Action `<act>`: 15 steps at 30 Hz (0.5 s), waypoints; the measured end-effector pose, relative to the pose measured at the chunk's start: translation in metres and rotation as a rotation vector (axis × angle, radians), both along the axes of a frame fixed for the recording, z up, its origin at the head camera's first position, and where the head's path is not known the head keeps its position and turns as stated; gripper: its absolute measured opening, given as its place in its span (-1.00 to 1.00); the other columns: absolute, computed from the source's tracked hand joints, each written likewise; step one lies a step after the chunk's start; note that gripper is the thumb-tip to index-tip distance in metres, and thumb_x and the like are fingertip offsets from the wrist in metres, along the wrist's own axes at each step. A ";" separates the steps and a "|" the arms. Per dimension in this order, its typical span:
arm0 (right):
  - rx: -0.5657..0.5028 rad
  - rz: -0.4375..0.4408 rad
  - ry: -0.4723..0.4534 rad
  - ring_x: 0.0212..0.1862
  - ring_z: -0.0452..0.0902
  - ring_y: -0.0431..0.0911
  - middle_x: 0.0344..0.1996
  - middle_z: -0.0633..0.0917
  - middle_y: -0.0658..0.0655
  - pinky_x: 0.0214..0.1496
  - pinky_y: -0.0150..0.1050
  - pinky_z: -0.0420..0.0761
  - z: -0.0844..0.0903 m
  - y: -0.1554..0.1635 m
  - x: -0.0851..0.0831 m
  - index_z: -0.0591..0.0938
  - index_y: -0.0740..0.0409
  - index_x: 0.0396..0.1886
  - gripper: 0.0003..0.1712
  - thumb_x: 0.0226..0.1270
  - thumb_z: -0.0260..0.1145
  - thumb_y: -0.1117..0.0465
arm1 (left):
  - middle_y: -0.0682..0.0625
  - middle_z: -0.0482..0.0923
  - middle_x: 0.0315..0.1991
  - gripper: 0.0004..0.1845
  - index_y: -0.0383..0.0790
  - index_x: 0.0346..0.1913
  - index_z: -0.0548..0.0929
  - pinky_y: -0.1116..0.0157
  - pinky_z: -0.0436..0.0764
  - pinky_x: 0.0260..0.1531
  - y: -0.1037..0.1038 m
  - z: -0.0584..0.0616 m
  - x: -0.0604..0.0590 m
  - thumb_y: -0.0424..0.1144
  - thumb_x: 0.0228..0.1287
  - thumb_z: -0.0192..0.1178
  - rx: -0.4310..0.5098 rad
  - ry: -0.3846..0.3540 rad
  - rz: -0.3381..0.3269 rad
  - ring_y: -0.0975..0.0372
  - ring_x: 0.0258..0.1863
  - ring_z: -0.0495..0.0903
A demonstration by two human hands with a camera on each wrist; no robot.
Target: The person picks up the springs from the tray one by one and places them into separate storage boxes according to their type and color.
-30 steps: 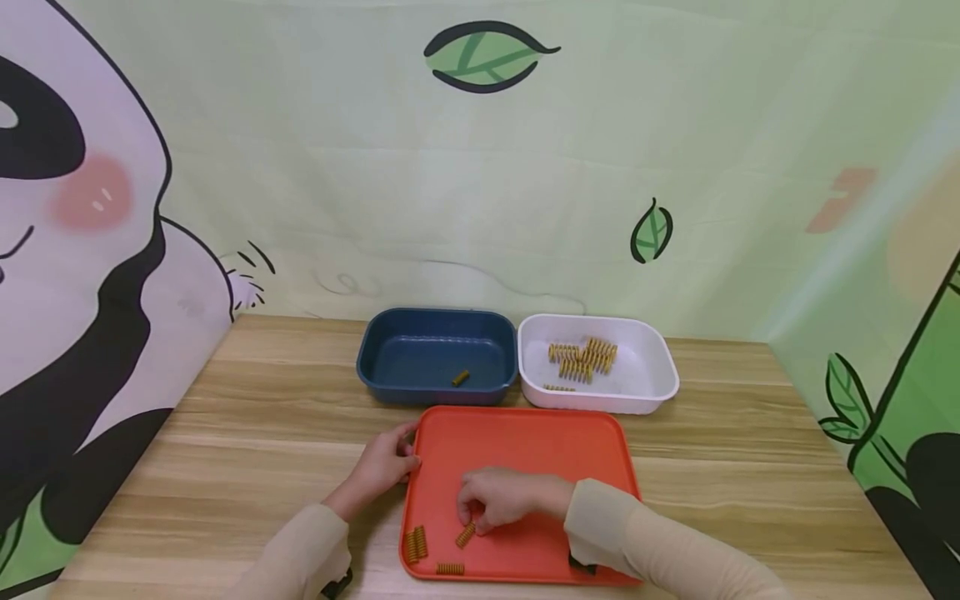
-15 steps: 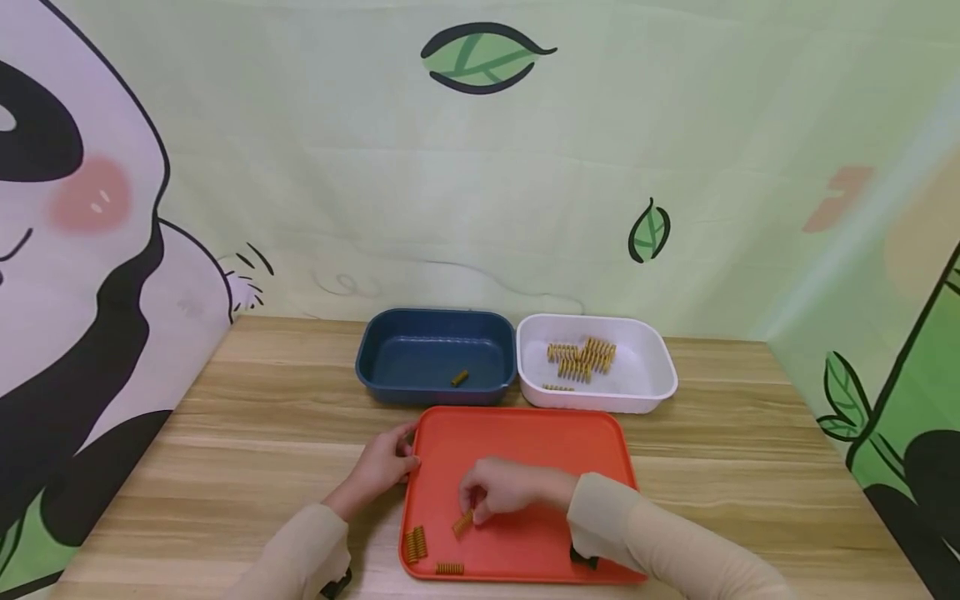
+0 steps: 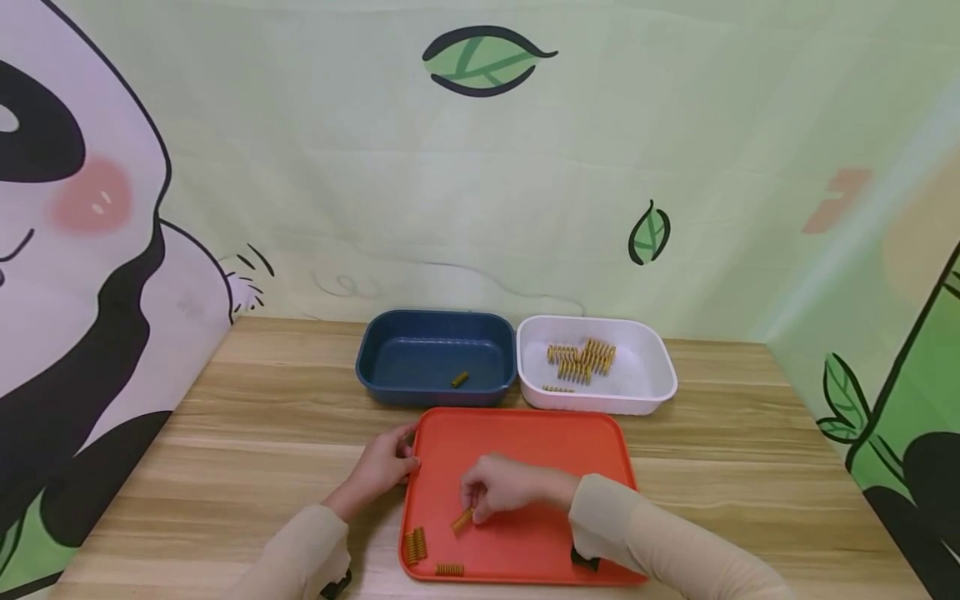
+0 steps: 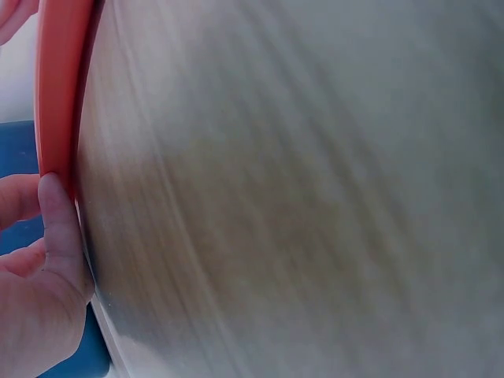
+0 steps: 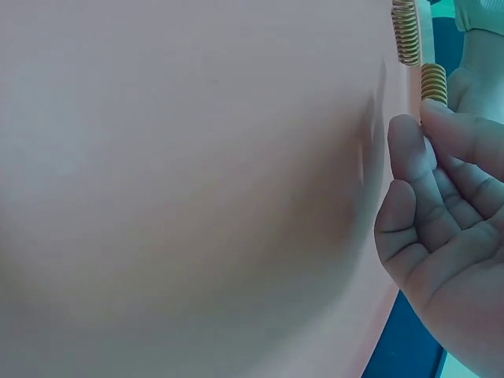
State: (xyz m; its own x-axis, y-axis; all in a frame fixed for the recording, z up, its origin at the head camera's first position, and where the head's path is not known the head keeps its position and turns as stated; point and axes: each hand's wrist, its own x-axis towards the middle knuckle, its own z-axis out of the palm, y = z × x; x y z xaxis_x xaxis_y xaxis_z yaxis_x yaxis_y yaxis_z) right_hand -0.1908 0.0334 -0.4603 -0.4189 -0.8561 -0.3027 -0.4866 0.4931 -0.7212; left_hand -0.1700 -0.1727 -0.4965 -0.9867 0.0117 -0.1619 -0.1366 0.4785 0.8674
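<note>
Pinching one end of a small yellow spring (image 3: 462, 520) between its fingertips, the right hand (image 3: 501, 489) hovers over the middle of the orange tray (image 3: 525, 437); the pinched end is hidden by the fingers, and the wrist view is blurred. The left hand (image 3: 382, 467) grips the tray's left rim, thumb tucked under the edge. Bare wooden table (image 3: 247, 417) lies open on both sides of the tray.
</note>
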 end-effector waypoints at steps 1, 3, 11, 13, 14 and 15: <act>-0.002 -0.004 -0.012 -0.56 0.34 -0.36 -0.62 0.55 -0.10 -0.45 -0.52 0.45 0.000 0.000 -0.001 0.61 0.15 -0.51 -0.93 -0.03 0.33 0.38 | -0.05 0.38 -0.54 -0.41 -0.37 0.19 0.33 0.36 0.51 -0.66 0.000 0.000 0.000 -0.53 0.00 0.13 0.001 0.000 0.000 0.27 -0.63 0.37; -0.005 -0.012 -0.032 -0.56 0.34 -0.35 -0.62 0.55 -0.10 -0.46 -0.51 0.45 0.000 0.000 -0.002 0.61 0.16 -0.51 -0.93 -0.03 0.33 0.38 | -0.05 0.38 -0.54 -0.41 -0.36 0.19 0.33 0.36 0.51 -0.66 0.000 0.000 0.000 -0.53 0.00 0.13 -0.001 0.000 0.001 0.27 -0.64 0.37; -0.015 -0.059 -0.087 -0.56 0.36 -0.30 -0.62 0.56 -0.03 -0.48 -0.50 0.43 0.007 0.000 -0.004 0.61 0.22 -0.49 -0.93 -0.04 0.32 0.41 | -0.05 0.37 -0.53 -0.42 -0.37 0.19 0.33 0.35 0.51 -0.66 0.000 0.000 0.000 -0.54 0.00 0.13 0.013 -0.001 0.002 0.27 -0.64 0.36; -0.034 -0.065 -0.088 -0.56 0.36 -0.30 -0.61 0.56 0.00 -0.48 -0.50 0.43 0.008 0.001 -0.004 0.61 0.26 -0.49 -0.93 -0.04 0.31 0.43 | -0.05 0.38 -0.53 -0.42 -0.37 0.19 0.33 0.35 0.50 -0.67 0.000 0.000 0.001 -0.54 0.00 0.13 0.015 0.000 0.000 0.27 -0.64 0.36; -0.043 -0.065 -0.081 -0.56 0.36 -0.30 -0.61 0.57 0.01 -0.48 -0.50 0.43 0.009 0.001 -0.005 0.61 0.26 -0.49 -0.93 -0.04 0.31 0.43 | -0.05 0.38 -0.53 -0.42 -0.37 0.19 0.33 0.35 0.50 -0.66 0.000 0.000 0.001 -0.54 0.00 0.14 0.013 0.000 0.000 0.27 -0.64 0.36; -0.050 -0.068 -0.079 -0.56 0.37 -0.30 -0.60 0.57 0.02 -0.48 -0.50 0.43 0.009 0.001 -0.006 0.61 0.26 -0.49 -0.93 -0.04 0.31 0.43 | -0.05 0.38 -0.53 -0.42 -0.37 0.19 0.32 0.36 0.50 -0.66 0.000 0.000 0.001 -0.54 0.00 0.14 0.011 0.000 -0.002 0.27 -0.64 0.36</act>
State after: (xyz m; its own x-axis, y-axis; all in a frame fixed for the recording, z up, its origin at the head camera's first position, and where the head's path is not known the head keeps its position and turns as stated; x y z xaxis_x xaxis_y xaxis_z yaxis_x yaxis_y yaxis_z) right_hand -0.1969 0.0344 -0.4514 -0.4533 -0.8414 -0.2944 -0.3938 0.4853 -0.7806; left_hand -0.1692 -0.1731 -0.4968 -0.9868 0.0150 -0.1612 -0.1355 0.4688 0.8728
